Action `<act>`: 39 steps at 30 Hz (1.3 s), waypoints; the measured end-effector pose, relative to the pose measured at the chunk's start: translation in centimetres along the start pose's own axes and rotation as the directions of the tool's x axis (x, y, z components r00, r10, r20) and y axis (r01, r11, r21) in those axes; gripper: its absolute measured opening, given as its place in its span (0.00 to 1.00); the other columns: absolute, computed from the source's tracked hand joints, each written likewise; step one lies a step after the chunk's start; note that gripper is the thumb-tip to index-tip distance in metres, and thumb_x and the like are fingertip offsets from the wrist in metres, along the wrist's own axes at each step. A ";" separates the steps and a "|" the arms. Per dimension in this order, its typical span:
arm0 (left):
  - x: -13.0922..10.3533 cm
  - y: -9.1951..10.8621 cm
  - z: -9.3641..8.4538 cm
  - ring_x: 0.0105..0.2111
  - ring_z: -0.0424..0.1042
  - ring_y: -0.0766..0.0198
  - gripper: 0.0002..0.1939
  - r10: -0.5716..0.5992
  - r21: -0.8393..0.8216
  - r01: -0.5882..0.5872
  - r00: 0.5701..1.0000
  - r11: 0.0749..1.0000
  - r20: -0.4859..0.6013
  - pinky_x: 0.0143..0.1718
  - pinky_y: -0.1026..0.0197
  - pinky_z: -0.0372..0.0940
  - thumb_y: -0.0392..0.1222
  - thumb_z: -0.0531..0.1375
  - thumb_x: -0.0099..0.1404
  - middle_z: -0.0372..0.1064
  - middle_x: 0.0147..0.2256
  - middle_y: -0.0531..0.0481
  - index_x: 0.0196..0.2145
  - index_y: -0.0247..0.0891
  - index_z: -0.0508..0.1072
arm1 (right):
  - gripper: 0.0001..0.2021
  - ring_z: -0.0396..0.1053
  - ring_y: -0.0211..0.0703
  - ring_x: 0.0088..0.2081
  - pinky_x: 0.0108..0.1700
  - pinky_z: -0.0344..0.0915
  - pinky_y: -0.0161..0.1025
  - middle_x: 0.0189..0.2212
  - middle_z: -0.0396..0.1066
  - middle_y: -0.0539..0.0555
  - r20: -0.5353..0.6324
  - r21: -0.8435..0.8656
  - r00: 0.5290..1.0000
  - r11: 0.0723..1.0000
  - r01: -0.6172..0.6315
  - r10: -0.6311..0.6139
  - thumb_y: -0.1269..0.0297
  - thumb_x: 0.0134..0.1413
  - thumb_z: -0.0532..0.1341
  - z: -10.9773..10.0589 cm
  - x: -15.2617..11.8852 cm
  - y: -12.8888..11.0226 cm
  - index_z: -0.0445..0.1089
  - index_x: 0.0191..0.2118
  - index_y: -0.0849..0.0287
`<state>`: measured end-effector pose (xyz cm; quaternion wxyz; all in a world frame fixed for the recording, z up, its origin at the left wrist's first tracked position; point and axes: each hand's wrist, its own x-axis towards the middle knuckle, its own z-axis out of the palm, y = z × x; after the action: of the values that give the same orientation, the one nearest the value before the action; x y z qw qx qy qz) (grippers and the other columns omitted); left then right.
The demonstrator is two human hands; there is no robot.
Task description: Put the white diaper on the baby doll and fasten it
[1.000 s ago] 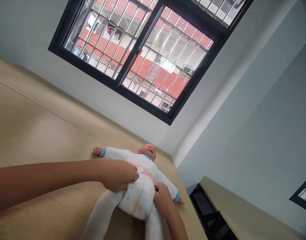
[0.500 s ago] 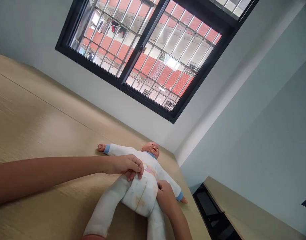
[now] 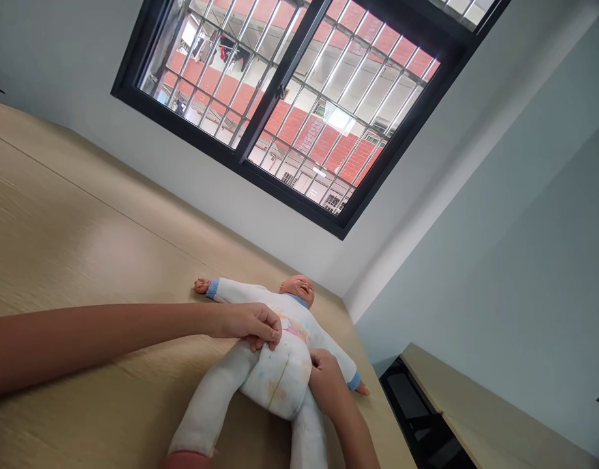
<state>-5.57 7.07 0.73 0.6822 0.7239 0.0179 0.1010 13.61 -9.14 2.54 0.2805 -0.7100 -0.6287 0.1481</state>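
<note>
A baby doll [image 3: 298, 290] lies on its back on the wooden table [image 3: 84, 228], arms spread and legs toward me. It wears a white top with blue cuffs. A white patterned diaper [image 3: 279, 381] covers its hips, with a line down the front. My left hand [image 3: 261, 326] is closed in a pinch at the diaper's upper left edge, by the doll's waist. At the opposite side my right hand [image 3: 324, 378] has its fingers closed on the diaper's right edge, near the top of the leg. The fingertips of my right hand are partly hidden.
A black-framed window [image 3: 240, 159] with metal bars is in the wall behind the table. To the right, past the table's edge, stands a lower wooden surface [image 3: 495, 417] with a dark, glossy front [image 3: 421, 417].
Both hands keep their grip at the diaper's sides. The whole view has shifted slightly, and the doll hardly differs.
</note>
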 end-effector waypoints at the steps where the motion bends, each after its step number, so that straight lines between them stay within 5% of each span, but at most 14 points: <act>1: 0.0 0.0 0.0 0.24 0.61 0.71 0.15 0.004 -0.005 -0.004 1.000 1.000 0.003 0.27 0.66 0.56 0.52 0.69 0.57 0.72 0.32 0.53 0.30 0.38 0.75 | 0.09 0.45 0.40 0.28 0.30 0.46 0.38 0.18 0.56 0.47 0.003 -0.004 1.000 1.000 -0.001 0.001 0.60 0.45 0.51 0.0 0.0 0.0 0.53 0.19 0.55; 8: -0.3 0.3 0.0 0.25 0.62 0.71 0.11 -0.005 -0.010 0.005 1.000 1.000 0.027 0.28 0.66 0.55 0.46 0.68 0.58 0.72 0.33 0.51 0.33 0.36 0.76 | 0.10 0.46 0.40 0.29 0.30 0.47 0.38 0.18 0.58 0.48 0.009 -0.067 1.000 0.998 -0.007 0.007 0.61 0.45 0.52 0.1 0.5 1.0 0.55 0.19 0.56; 18: -0.1 0.1 0.1 0.24 0.60 0.70 0.05 -0.007 -0.034 0.008 1.000 0.999 0.027 0.27 0.63 0.56 0.37 0.65 0.50 0.72 0.32 0.54 0.25 0.39 0.71 | 0.11 0.45 0.40 0.28 0.29 0.44 0.38 0.17 0.57 0.47 0.004 -0.067 1.000 0.998 -0.015 0.015 0.60 0.46 0.52 0.1 0.4 1.0 0.53 0.18 0.55; 30: 0.1 -0.5 0.0 0.22 0.60 0.71 0.19 0.018 -0.007 -0.018 0.999 1.000 0.030 0.25 0.63 0.55 0.34 0.63 0.49 0.72 0.34 0.53 0.20 0.39 0.51 | 0.09 0.44 0.40 0.29 0.30 0.44 0.39 0.18 0.53 0.47 0.011 -0.054 1.000 0.998 -0.018 0.019 0.60 0.43 0.51 0.1 0.3 0.8 0.49 0.20 0.53; 39: 0.2 -0.7 0.0 0.21 0.61 0.71 0.21 0.021 0.014 -0.021 1.000 1.000 0.015 0.24 0.62 0.55 0.36 0.63 0.47 0.72 0.33 0.52 0.19 0.39 0.49 | 0.10 0.45 0.40 0.29 0.30 0.46 0.38 0.18 0.54 0.47 0.020 -0.061 1.000 0.998 -0.022 0.023 0.60 0.45 0.52 0.0 0.4 0.9 0.52 0.19 0.55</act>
<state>-5.30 7.16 0.10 0.6763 0.7294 0.0061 0.1027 14.35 -8.78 2.07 0.2506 -0.7236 -0.6278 0.1395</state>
